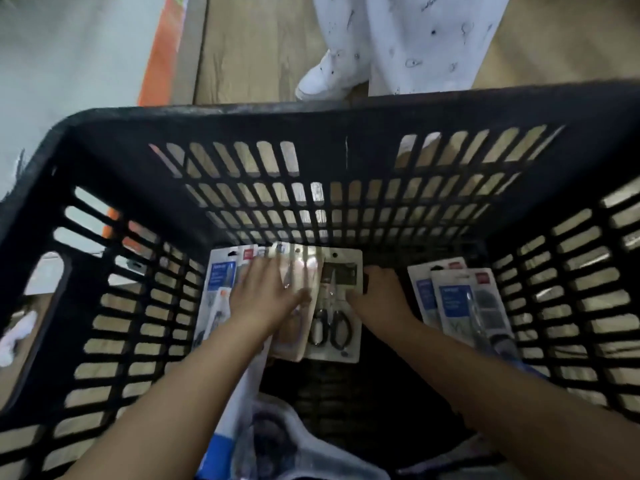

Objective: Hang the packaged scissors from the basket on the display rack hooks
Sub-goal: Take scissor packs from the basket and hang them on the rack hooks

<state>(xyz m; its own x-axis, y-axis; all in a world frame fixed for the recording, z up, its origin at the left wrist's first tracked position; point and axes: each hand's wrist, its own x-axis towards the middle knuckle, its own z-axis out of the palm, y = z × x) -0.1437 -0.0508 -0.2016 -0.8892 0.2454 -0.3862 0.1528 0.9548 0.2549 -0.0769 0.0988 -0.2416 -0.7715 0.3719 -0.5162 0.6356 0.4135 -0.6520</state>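
Observation:
I look down into a black slatted basket [311, 161] with several packaged scissors lying on its floor. In the middle lies a white-carded pack of black-handled scissors [337, 317]. My right hand [379, 292] grips this pack's right edge, fingers curled round it. My left hand [265, 292] lies flat with spread fingers on a stack of clear-fronted packs [298, 268] just left of it. Blue-labelled packs lie at the left [216, 278] and at the right [453, 299]. No display rack or hooks are in view.
Another person's white trouser leg [408, 39] and white shoe [325, 77] stand on the wooden floor just beyond the basket's far rim. A blurred clear pack [277, 441] lies near the basket's near side. An orange and pale panel [159, 46] is at the upper left.

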